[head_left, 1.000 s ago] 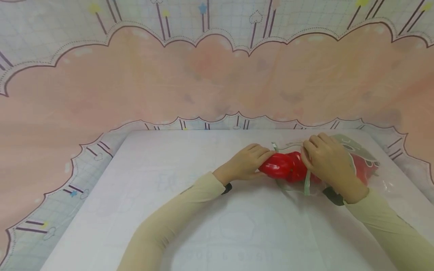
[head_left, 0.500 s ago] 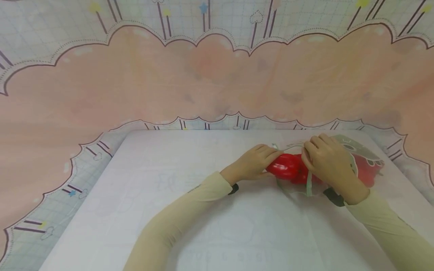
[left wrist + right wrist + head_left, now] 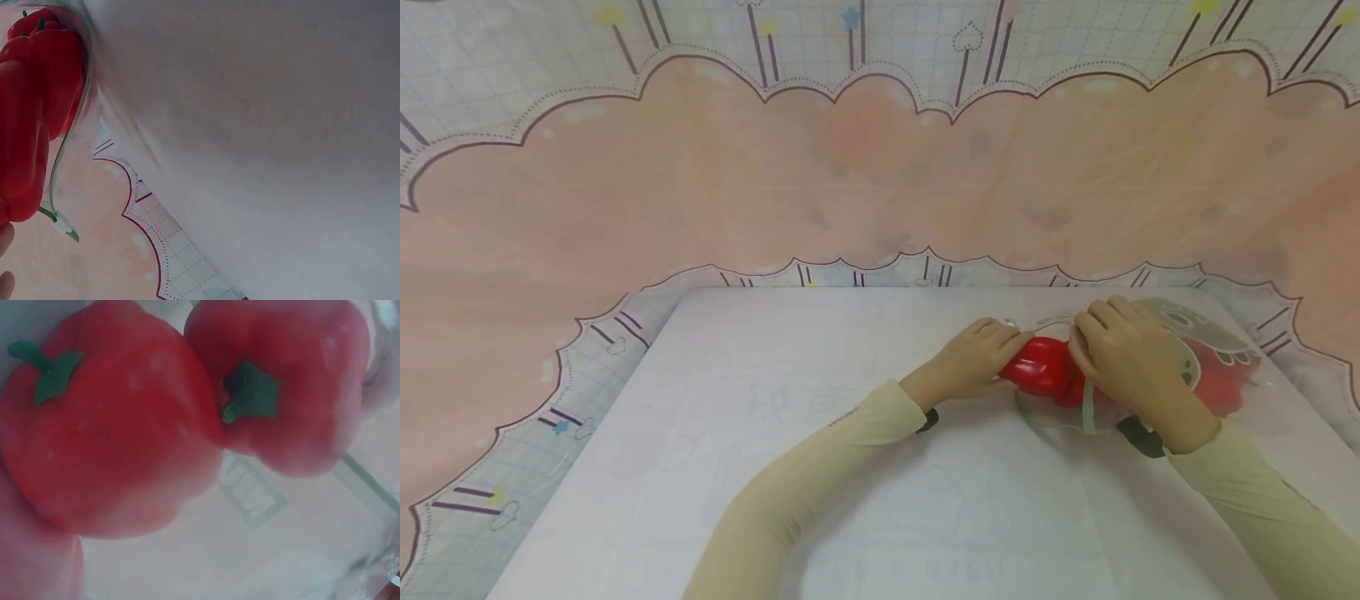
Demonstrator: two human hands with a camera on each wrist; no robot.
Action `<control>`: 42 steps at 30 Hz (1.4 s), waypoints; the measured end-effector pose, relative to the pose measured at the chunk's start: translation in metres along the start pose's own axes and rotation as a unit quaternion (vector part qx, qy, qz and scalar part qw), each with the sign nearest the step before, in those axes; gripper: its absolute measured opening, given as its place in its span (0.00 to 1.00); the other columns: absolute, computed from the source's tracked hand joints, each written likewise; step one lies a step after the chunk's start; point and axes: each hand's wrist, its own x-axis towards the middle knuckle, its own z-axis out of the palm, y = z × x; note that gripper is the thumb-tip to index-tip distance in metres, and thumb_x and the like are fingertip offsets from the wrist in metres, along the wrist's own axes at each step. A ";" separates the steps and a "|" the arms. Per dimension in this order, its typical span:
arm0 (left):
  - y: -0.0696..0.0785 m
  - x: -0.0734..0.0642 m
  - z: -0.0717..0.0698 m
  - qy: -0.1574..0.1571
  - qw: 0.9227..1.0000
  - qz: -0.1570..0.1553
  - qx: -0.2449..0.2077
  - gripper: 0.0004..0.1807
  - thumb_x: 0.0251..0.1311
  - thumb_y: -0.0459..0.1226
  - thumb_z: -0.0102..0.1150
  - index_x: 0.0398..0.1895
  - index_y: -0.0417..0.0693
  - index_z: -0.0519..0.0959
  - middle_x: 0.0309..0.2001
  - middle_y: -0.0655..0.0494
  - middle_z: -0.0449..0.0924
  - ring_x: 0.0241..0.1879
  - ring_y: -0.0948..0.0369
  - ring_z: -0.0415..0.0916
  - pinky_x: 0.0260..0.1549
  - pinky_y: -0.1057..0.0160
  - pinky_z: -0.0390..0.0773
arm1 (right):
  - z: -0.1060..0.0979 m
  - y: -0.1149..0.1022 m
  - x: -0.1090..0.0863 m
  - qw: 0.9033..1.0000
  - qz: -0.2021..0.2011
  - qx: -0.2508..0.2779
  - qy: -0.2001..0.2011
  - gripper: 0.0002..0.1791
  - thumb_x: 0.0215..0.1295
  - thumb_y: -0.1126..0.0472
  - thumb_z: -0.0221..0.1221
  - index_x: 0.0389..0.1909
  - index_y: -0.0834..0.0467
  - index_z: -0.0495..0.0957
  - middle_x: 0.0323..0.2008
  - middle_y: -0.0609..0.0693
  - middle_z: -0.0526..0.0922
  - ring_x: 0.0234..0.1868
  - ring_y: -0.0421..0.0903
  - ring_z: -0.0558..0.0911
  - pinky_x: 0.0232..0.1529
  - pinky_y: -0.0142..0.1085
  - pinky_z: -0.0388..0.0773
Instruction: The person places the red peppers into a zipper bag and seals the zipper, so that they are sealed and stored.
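Observation:
In the head view my left hand (image 3: 973, 360) grips the near end of a red bell pepper (image 3: 1036, 367). The pepper's far end lies at the mouth of a clear zip bag (image 3: 1088, 410) with a green edge strip. My right hand (image 3: 1123, 354) pinches the bag by its mouth, its fingertips partly hidden. In the left wrist view the held pepper (image 3: 22, 137) points into the bag's mouth, past a white slider (image 3: 61, 223). Through cloudy plastic, the right wrist view shows red peppers (image 3: 119, 437) with green stems inside the bag.
The bag lies on a white tabletop (image 3: 850, 467), near its right far side. Green and white print (image 3: 1187, 321) covers part of the bag. A peach and white patterned curtain (image 3: 820, 183) hangs behind and beside the table.
My left hand has moved to the right with the pepper, bringing it deeper into the bag's mouth. The right hand has hardly moved. The peppers at the bag's far end have shifted slightly right.

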 end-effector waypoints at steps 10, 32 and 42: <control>0.008 0.008 0.002 0.009 1.000 -0.004 0.011 0.34 0.57 0.51 0.60 0.64 0.46 0.67 0.56 0.56 0.76 0.56 0.61 0.72 0.62 0.64 0.67 | -0.002 0.002 0.000 1.000 -0.001 0.005 0.000 0.10 0.46 0.63 0.65 0.26 0.66 0.77 0.23 0.60 0.78 0.26 0.53 0.74 0.28 0.43 0.78; 0.005 0.004 -0.005 -0.009 0.997 0.079 -0.021 0.32 0.58 0.51 0.58 0.65 0.52 0.66 0.60 0.60 0.74 0.59 0.64 0.70 0.64 0.66 0.64 | -0.006 0.004 0.002 1.000 0.010 0.000 0.012 0.08 0.48 0.65 0.63 0.25 0.67 0.76 0.21 0.60 0.78 0.26 0.54 0.74 0.25 0.43 0.76; -0.008 -0.005 -0.013 -0.007 0.998 0.046 -0.049 0.34 0.56 0.51 0.60 0.64 0.50 0.68 0.57 0.59 0.76 0.58 0.63 0.70 0.64 0.65 0.64 | -0.005 0.006 0.001 1.000 0.009 0.006 0.010 0.08 0.49 0.65 0.61 0.24 0.67 0.75 0.21 0.60 0.77 0.26 0.54 0.73 0.27 0.43 0.76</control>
